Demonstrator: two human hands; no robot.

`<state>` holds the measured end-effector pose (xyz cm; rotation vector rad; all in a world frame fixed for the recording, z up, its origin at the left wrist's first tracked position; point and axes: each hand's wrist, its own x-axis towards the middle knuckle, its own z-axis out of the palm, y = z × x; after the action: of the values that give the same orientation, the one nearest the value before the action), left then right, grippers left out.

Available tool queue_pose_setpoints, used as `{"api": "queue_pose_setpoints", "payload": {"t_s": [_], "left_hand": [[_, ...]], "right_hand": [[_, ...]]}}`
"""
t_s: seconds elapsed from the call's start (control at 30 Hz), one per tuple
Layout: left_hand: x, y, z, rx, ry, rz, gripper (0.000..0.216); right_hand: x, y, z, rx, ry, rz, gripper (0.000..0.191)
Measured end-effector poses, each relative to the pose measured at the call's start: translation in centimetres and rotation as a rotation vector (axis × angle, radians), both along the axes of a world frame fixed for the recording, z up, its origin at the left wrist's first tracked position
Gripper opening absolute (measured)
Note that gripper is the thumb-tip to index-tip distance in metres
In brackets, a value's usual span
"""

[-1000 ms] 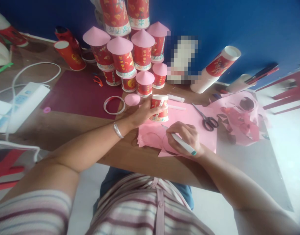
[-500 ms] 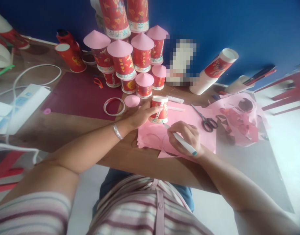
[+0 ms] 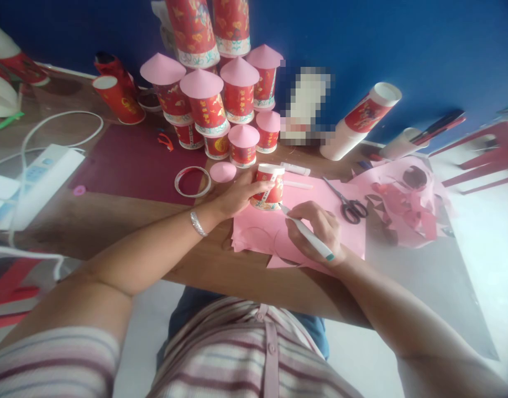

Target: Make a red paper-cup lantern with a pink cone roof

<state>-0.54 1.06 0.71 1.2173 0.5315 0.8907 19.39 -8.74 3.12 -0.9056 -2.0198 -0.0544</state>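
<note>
My left hand (image 3: 241, 194) grips a red paper cup (image 3: 274, 190) with a white rim and a patterned white band around its base; the thumb lies across its front. In my right hand (image 3: 315, 228) is a white marker (image 3: 308, 236) with a green end, its tip at the lower right of the cup's band. Pink paper sheets (image 3: 257, 232) with drawn circles lie beneath both hands. Just behind the cup rests a capped white marker (image 3: 296, 168). A small pink paper cone (image 3: 223, 172) and a white ring (image 3: 193, 182) lie left of the cup.
Black scissors (image 3: 351, 205) lie on the pink paper at right, beside a heap of pink scraps (image 3: 411, 199). Red cups with pink cone roofs (image 3: 203, 105) stand stacked at the back. A leaning tube of stacked cups (image 3: 361, 121) and a power strip (image 3: 42, 179) flank the workspace.
The marker tip has shifted slightly right along the base of the cup. The cup appears turned a little in my left hand, its printed strip now further left.
</note>
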Motion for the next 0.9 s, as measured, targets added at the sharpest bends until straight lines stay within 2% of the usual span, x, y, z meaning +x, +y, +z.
{"api": "queue_pose_setpoints", "payload": {"t_s": [0.17, 0.4, 0.67, 0.9], "left_hand": [[-0.2, 0.0, 0.4, -0.021, 0.005, 0.032, 0.029], [-0.1, 0.3, -0.3, -0.093, -0.048, 0.014, 0.045], [0.0, 0.3, -0.2, -0.111, -0.074, -0.017, 0.037], [-0.2, -0.3, 1.1, -0.082, -0.022, -0.024, 0.030]], "right_hand": [[0.0, 0.1, 0.0, 0.002, 0.002, 0.000, 0.019], [0.0, 0.1, 0.1, 0.002, 0.004, 0.022, 0.019], [0.0, 0.2, -0.1, 0.022, -0.012, 0.022, 0.021], [0.0, 0.2, -0.1, 0.031, -0.011, 0.026, 0.020]]}}
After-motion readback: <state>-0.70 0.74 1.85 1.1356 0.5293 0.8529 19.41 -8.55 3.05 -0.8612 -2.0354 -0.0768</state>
